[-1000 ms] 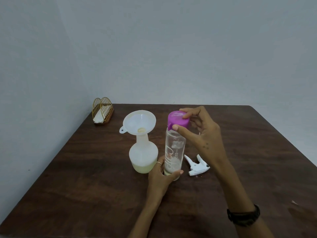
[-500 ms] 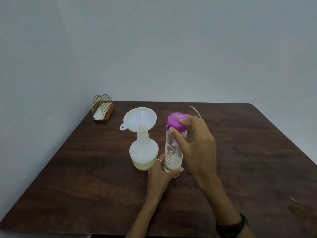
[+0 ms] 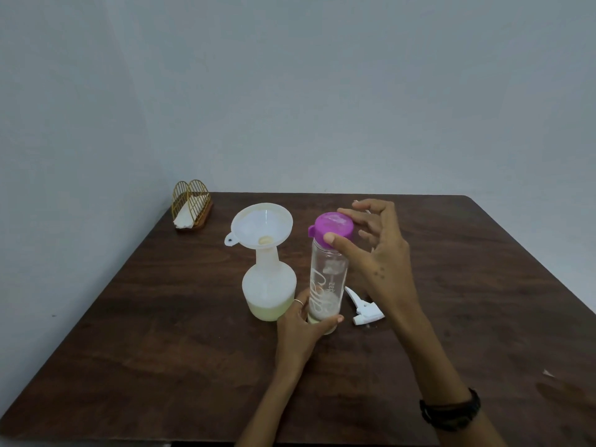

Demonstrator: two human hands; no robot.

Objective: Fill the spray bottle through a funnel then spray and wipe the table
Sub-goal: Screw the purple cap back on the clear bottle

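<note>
A white spray bottle [image 3: 269,287] stands on the dark wooden table [image 3: 161,333], with pale yellow liquid in its base and a white funnel [image 3: 262,225] in its neck. Right beside it stands a clear water bottle [image 3: 327,279], almost empty, with a purple cap [image 3: 330,229]. My left hand [image 3: 306,324] grips this bottle at its base. My right hand [image 3: 377,253] has thumb and forefinger on the purple cap, the other fingers spread. The white spray trigger head [image 3: 364,309] lies on the table just right of the bottle, partly behind my right wrist.
A gold wire napkin holder [image 3: 191,206] with white napkins sits at the table's far left corner by the wall. A small white scrap [image 3: 547,373] lies near the right edge. A black watch band [image 3: 450,411] is on my right wrist.
My right hand has shifted its hold around the purple cap, with fingers now spread wider. The trigger head, hidden half a second ago, shows again. My left hand stays on the bottle's base.
</note>
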